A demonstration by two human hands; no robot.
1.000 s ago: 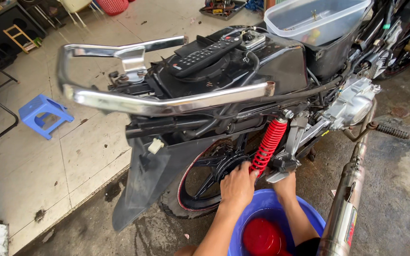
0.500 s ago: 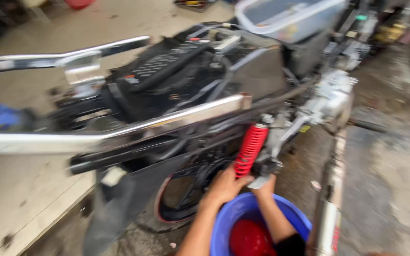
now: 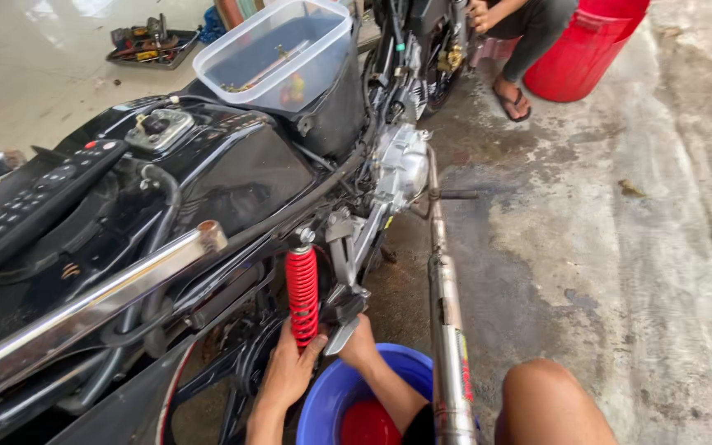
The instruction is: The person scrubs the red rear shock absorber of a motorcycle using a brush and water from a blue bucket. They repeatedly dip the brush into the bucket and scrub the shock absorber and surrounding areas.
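Note:
A stripped black motorcycle stands on a concrete floor, its seat off. A red coil shock absorber runs down its rear side. My left hand presses against the lower end of that red shock, beside the rear wheel. My right hand grips a metal footrest bracket just right of the shock. Below both hands sits a blue basin with a red bowl inside. My bare knee shows at the bottom right.
A chrome exhaust pipe runs along the right of my hands. A clear plastic tub holding small parts rests on the bike. Another person's leg and sandalled foot are near a red bucket. A tool tray lies far left.
The camera has swung right and forward, so the engine, exhaust and the other person came into view. Both hands stayed at the bottom of the red shock.

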